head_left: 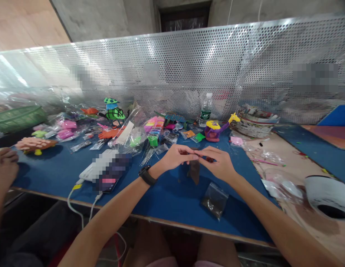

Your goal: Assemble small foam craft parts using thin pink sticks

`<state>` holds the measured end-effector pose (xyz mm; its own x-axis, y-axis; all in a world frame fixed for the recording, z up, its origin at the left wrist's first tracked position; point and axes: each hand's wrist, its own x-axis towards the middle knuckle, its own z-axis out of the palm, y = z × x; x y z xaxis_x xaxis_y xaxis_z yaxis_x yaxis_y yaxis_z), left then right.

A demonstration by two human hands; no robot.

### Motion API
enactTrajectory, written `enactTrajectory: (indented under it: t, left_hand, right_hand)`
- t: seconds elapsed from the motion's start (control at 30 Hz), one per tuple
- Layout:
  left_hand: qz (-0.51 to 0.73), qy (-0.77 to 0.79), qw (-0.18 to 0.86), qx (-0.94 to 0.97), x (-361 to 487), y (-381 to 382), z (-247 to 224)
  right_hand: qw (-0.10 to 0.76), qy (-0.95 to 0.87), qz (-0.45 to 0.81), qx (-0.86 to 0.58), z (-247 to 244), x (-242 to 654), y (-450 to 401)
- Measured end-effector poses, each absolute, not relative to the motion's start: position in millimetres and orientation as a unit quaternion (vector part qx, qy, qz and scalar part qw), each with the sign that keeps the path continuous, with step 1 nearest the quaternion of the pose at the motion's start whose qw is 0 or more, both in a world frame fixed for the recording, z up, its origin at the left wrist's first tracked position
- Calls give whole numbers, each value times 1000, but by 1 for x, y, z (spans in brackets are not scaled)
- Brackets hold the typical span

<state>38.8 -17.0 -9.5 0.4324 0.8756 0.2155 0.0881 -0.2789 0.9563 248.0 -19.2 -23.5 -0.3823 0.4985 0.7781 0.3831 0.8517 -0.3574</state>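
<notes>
My left hand (178, 155), with a dark watch (147, 175) on its wrist, and my right hand (217, 159) meet fingertip to fingertip over the blue table. Both are closed in a pinch on a small brown piece, which looks like modelling clay and is mostly hidden by the fingers. Just below the fingertips a larger flat brown piece (193, 171) with a pointed lower end shows; I cannot tell whether it is joined to the pinched piece. Nearer to me lies a clear zip bag (215, 200) with dark brown stuff inside.
A phone (112, 176) and a white power bank (96, 167) with cables lie left. Clay figures, including a purple-yellow giraffe (217, 129), and bagged clay (154, 128) line the back, beside a bottle (206, 109). A white roll (327, 193) stands right. Another person's hand (5, 163) rests far left.
</notes>
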Motion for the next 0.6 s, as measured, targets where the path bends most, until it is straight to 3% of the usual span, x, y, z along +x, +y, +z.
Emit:
enactTrajectory:
  t: [0.6]
  left_hand:
    - [371, 350, 518, 686, 37, -16, -8]
  right_hand:
    - [495, -820, 47, -283, -16, 246, -23]
